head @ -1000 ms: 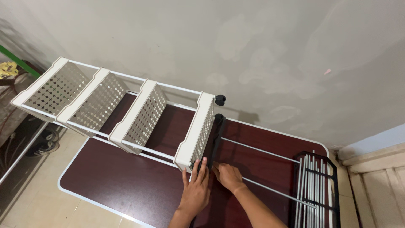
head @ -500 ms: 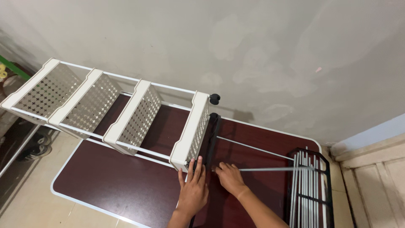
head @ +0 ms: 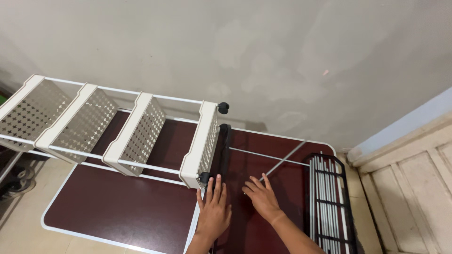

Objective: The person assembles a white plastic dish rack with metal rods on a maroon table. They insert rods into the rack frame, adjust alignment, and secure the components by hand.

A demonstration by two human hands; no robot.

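Bare grey plaster wall behind, pale tiled floor below, and a dark maroon table (head: 117,211) w/ white edging under our hands. Left hand (head: 214,209) lies flat, palm down, fingers straight and slightly spread, gripping nothing; it presses on the tabletop right at the near lower corner of the white rack (head: 108,136), prob. to steady that end. Just ahead of its fingertips sits the rack's last perforated panel (head: 200,146) w/ a black caster (head: 223,108) at the far corner. The rack lies on its side, four panels joined by white rods, stretching away to the left of our hands and overhanging the table, so the wheel end is within reach.

Right hand (head: 262,200) is also open, fingers splayed, tips touching or nearly on a loose grey metal rod (head: 282,162) that runs diagonally away from it; we can't tell if it's pinched. Further right of that hand, a black wire shelf (head: 329,202) holds more grey rods, kept together close by.
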